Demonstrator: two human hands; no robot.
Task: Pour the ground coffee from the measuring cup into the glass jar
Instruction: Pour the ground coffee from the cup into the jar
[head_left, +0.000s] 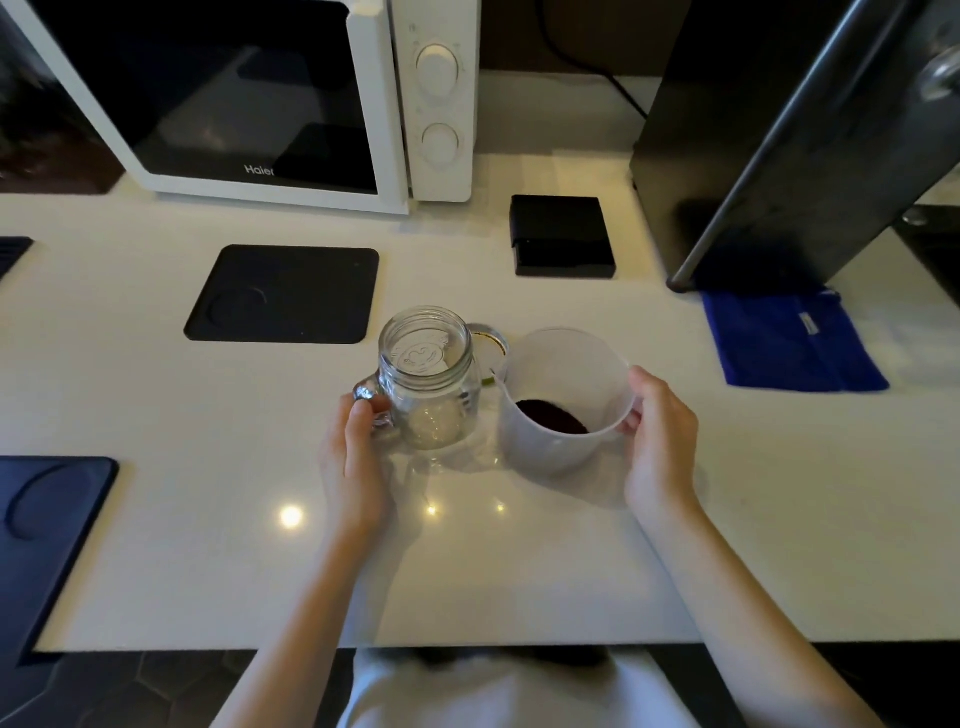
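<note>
Left of centre frame: the left hand (353, 457) is closed on the handle of the glass jar (427, 379), fingers curled round the handle loop. The jar stands upright on the white counter (156, 415), mouth open, long axis vertical. It is clear moulded glass with a threaded neck and an embossed base, and appears empty.

Just behind the jar, partly hidden between the two vessels: a round metal lid (491, 345) lies flat on the counter.

Centre frame: the measuring cup (563, 400) sits just right of the jar, close beside it; contact cannot be confirmed. It is translucent frosted plastic, a tapered cylinder, upright. Its spout appears to face left, toward the jar. A dark, fine-grained layer of ground coffee (553, 415) covers its bottom.

Right of centre: the right hand (660, 431) grips the cup at its right side, fingers wrapped round the handle area.

Judgement: the pour runs right to left. The cup must rise and tip leftward over the jar's narrower mouth, which leaves little margin for spillage.

Upper frame: a white microwave (291, 98) and black mats (283, 293). Right: a blue cloth (789, 343).
</note>
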